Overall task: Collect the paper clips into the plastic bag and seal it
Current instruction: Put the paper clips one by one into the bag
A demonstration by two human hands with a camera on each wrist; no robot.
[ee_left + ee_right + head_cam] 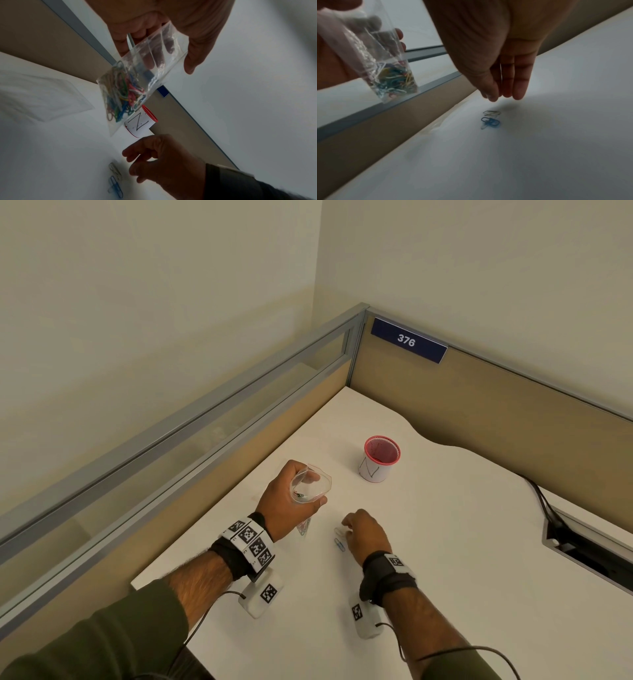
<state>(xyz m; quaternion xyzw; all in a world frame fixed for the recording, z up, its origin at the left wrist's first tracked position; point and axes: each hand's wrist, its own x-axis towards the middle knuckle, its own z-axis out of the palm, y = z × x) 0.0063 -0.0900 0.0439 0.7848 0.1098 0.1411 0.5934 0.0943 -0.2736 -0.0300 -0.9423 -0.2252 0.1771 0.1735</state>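
A white desk occupies the corner of a cubicle, bounded on the left and far sides by tan partition panels with grey metal trim. A blue number plate — marked 376 — is fixed to the far panel near the corner. A red-rimmed cup with a white paper label stands upright toward the far side of the desk. At the right edge, black cables enter a rectangular cable slot.
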